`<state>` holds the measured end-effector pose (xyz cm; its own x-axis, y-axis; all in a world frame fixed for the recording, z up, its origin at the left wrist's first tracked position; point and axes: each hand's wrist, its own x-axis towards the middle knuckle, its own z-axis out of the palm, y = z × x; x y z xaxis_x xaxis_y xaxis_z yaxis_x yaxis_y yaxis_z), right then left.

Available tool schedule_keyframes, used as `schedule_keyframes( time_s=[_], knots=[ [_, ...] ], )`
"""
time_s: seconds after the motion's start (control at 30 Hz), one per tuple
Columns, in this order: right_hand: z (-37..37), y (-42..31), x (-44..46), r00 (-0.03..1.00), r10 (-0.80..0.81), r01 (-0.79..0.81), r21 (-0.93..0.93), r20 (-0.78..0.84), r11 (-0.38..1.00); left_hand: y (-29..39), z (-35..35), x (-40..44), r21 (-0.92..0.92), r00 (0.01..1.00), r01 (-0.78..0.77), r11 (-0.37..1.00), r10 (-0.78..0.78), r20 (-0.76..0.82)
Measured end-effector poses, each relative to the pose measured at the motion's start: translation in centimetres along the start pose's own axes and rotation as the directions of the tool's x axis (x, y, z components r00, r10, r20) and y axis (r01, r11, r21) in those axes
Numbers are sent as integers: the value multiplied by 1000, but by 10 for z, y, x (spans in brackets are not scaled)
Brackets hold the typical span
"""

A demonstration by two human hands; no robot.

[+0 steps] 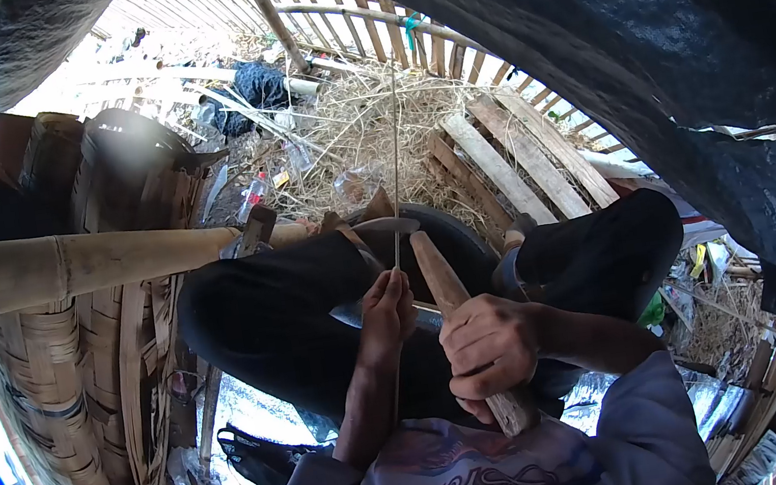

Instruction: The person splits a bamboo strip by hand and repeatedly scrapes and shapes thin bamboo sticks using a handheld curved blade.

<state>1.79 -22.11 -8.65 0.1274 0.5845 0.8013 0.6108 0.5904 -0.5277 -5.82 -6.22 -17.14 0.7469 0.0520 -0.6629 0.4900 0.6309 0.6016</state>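
1. Left hand (385,306): the forearm slants up from the lower left, close to the body, and the fingers pinch narrowly on a thin strip (396,147).
2. The strip stands out above that grip, running forward over the straw (358,133); it crosses the curved blade (386,226) just beyond the fingertips. Whether strip and blade touch, I cannot tell.
3. Right hand (490,347): the elbow is bent outward, the forearm comes in from the right, and the fingers wrap around a thick wooden handle (442,275). The handle tilts, its upper end beside the blade and its lower end near the shirt (461,480).
4. At far left, woven bamboo (52,359) forms a wall, and a bamboo pole (113,261) reaches in from that side, ending near the left knee.
5. The dark trousers (257,296) bound the hands on both sides, with the knees spread; both hands work in the gap between them.
6. Ahead, the room opens over the straw toward a slatted fence (367,22).
7. To the right, wooden boards (519,150) lie beyond the right knee, and a black sheet (644,18) arches over that side.
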Motion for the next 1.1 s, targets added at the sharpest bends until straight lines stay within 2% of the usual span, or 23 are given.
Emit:
schedule_keyframes(
  time_s=[0.07,0.17,0.23,0.3,0.4,0.57,0.7,0.87,1.1],
  knots=[
    [-9,8,-3,1000,25,-26,-33,-13,999,-4,3,0,56,999,-4,998,1,44],
    [-16,0,4,999,39,-38,-66,1,997,-5,4,1,23,997,-35,999,33,63],
    [-10,-13,8,999,20,-19,42,-25,999,2,3,0,14,999,-37,999,36,26],
    [-10,-11,8,1000,9,-8,55,-9,998,5,1,2,6,999,-38,999,38,-15],
    [-14,-5,4,992,38,-25,107,-124,994,2,-1,4,3,999,-27,1000,27,-31],
    [-4,-1,3,997,2,4,75,-73,997,-2,-3,6,37,995,-83,996,85,-57],
    [-3,1,3,998,3,2,63,-68,998,-2,-4,7,15,996,-73,997,73,-43],
    [5,5,1,999,-32,33,45,-40,998,-2,-4,5,83,990,-106,991,113,-79],
    [11,9,-1,999,-51,51,49,2,998,-1,-8,6,34,994,-74,997,76,-84]
  ],
)
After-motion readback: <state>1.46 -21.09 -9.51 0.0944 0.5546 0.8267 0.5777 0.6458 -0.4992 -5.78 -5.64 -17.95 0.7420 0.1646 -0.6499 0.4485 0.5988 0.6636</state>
